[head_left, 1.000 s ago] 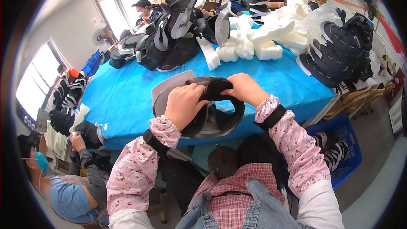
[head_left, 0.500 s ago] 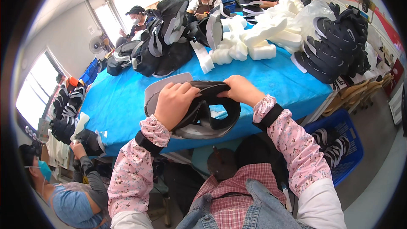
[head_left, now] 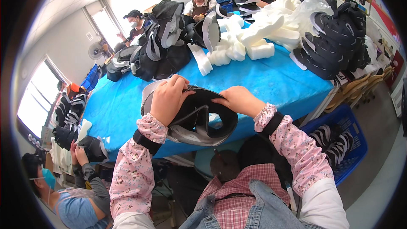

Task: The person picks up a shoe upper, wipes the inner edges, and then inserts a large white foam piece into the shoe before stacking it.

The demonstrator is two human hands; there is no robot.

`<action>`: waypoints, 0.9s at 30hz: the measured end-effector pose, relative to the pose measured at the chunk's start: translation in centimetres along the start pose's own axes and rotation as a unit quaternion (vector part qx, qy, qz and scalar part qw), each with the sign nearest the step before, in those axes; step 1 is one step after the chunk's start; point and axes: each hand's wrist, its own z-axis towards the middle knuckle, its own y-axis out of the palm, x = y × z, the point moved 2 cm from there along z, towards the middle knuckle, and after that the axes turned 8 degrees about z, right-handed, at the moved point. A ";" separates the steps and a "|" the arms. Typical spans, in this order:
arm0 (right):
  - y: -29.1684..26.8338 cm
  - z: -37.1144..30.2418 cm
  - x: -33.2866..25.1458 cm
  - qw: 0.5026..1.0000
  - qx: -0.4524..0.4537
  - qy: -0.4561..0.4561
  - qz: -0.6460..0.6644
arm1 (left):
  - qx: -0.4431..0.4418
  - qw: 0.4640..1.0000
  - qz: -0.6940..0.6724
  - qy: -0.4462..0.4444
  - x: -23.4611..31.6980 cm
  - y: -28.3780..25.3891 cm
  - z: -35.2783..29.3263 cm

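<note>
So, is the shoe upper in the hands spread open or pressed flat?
Spread open: the dark shoe upper bows into a rounded loop with a visible gap inside, held by the left hand and right hand.

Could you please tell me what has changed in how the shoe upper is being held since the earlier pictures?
The right hand has come down toward the body, now about level with the left hand, and the two sit slightly farther apart. Nothing was let go: both keep hold of the dark shoe upper. The white foam pieces remain on the blue table.
</note>
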 end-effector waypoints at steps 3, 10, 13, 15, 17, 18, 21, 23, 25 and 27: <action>0.2 -0.3 0.2 1.000 0.018 -0.016 0.006 | -0.013 1.000 -0.017 -0.021 0.1 0.0 0.2; 0.5 -1.3 -0.6 0.990 0.075 -0.111 -0.046 | 0.021 0.999 0.008 -0.030 1.4 -1.1 1.0; 0.0 -2.3 -1.2 0.987 0.091 -0.120 -0.058 | -0.031 0.995 0.095 0.028 1.3 -0.8 0.6; -0.5 -2.4 -2.0 0.987 0.092 -0.114 -0.062 | -0.018 0.996 0.076 0.045 2.0 -1.1 0.4; -1.6 -2.5 -3.8 0.990 -0.006 -0.039 -0.132 | -0.027 0.996 0.067 0.045 2.3 -1.1 0.0; -1.6 -2.5 -4.2 0.990 0.039 -0.084 -0.111 | -0.030 0.995 0.062 0.066 2.8 -1.4 0.1; -0.2 -1.7 -3.5 0.975 0.138 -0.172 -0.035 | -0.040 0.991 0.066 0.108 3.7 -1.3 0.5; 0.3 -1.8 -3.6 0.978 0.125 -0.162 -0.032 | -0.050 0.992 0.002 0.115 3.2 -1.7 0.2; 0.4 -2.1 -3.9 0.982 0.112 -0.149 -0.029 | -0.055 0.991 -0.003 0.118 3.0 -1.8 0.0; 0.1 -2.5 -4.5 0.987 0.071 -0.137 -0.039 | -0.060 0.991 -0.010 0.122 2.9 -1.8 -0.3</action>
